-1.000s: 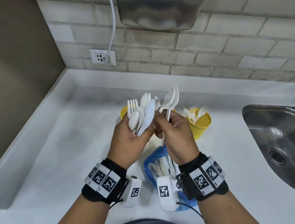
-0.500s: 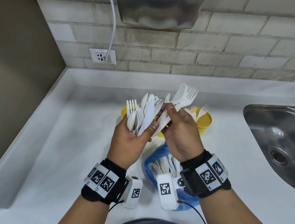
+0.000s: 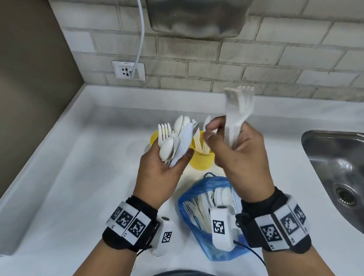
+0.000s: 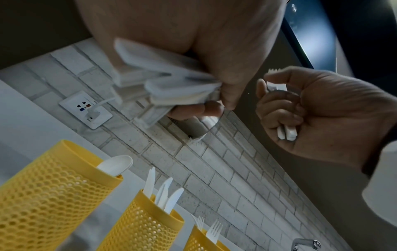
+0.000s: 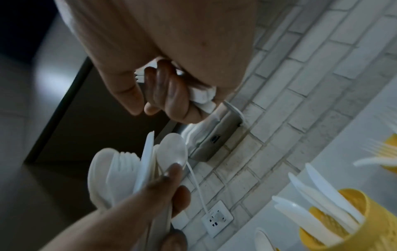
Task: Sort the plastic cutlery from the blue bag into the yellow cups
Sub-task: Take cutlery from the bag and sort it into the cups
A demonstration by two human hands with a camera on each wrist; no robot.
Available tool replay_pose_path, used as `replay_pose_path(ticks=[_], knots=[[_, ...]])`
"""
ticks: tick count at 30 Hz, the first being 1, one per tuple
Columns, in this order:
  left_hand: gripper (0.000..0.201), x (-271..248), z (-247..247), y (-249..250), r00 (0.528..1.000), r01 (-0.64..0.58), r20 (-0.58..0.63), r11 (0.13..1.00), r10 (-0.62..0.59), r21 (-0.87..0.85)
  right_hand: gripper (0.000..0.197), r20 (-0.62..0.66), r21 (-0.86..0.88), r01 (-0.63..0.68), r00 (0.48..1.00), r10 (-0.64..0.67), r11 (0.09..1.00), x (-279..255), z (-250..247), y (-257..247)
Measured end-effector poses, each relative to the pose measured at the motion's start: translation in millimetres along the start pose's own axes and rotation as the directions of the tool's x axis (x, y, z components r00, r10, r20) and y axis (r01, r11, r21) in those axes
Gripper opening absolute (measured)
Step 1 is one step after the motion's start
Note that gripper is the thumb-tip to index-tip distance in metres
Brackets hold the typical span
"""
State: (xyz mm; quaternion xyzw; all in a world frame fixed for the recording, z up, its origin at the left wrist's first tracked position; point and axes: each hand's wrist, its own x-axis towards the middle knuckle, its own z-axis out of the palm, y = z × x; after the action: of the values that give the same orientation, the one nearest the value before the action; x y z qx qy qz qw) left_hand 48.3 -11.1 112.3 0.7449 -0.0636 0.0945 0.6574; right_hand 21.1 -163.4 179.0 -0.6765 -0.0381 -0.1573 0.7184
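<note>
The right hand (image 3: 236, 146) clamps a few white plastic forks (image 3: 239, 108); the left hand (image 3: 164, 168) grips a mixed fan of white plastic spoons, forks and a knife (image 3: 174, 140). Loosening either grip could probably scatter pieces. Beyond both hands stand yellow mesh cups (image 3: 200, 158); beneath the wrists, the blue plastic bag (image 3: 195, 202) lies on a white counter (image 3: 71, 191), with a steel sink (image 3: 344, 167) rightward.

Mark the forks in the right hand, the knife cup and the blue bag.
forks (image 3: 239, 113), head view, on the stacked handles below the tines.
knife cup (image 4: 137, 227), left wrist view, on its mesh wall.
blue bag (image 3: 190, 219), head view, on its left side.
</note>
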Motion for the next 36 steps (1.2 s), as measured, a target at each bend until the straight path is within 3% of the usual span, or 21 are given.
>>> replay_pose_path(ticks=[4, 9, 15, 21, 26, 31, 36], knots=[[0.032, -0.7, -1.7, -3.3, 0.999, -0.05, 0.021, 0.997, 0.049, 0.054, 0.023, 0.163, -0.182, 0.054, 0.986, -0.024, 0.982, -10.2, 7.3, 6.4], [0.04, -2.3, -5.4, -1.1, 0.994, -0.104, 0.056, 0.986, 0.097, 0.131, 0.026, 0.22, -0.372, 0.088, 0.976, -0.004, 0.924, -9.4, 7.7, 11.5], [0.037, -4.1, -5.9, -1.9, 0.992, -0.121, 0.059, 0.974, 0.112, 0.191, 0.025, 0.267, -0.332, 0.051, 0.963, 0.042, 0.942, -5.2, 7.7, 16.0], [0.036, -2.6, -5.5, -6.5, 0.99, -0.137, 0.056, 0.955, 0.127, 0.262, 0.009, 0.197, -0.322, 0.096, 0.98, -0.032, 0.942, -6.2, 10.4, 17.5], [0.034, -1.8, -6.8, -2.8, 0.985, -0.171, 0.049, 0.906, 0.165, 0.387, 0.038, 0.201, -0.391, 0.155, 0.976, -0.08, 0.907, -4.5, 8.8, 24.1], [0.036, -1.1, -7.7, 0.7, 0.968, -0.219, 0.029, 0.789, 0.248, 0.574, 0.027, 0.228, -0.452, 0.246, 0.961, -0.156, 0.857, -2.7, 4.7, 27.2], [0.041, 0.0, -8.8, 7.4, 0.956, -0.217, -0.009, 0.73, 0.293, 0.648, 0.026, 0.134, -0.434, 0.238, 0.971, -0.199, 0.869, -3.9, 7.0, 27.5]])
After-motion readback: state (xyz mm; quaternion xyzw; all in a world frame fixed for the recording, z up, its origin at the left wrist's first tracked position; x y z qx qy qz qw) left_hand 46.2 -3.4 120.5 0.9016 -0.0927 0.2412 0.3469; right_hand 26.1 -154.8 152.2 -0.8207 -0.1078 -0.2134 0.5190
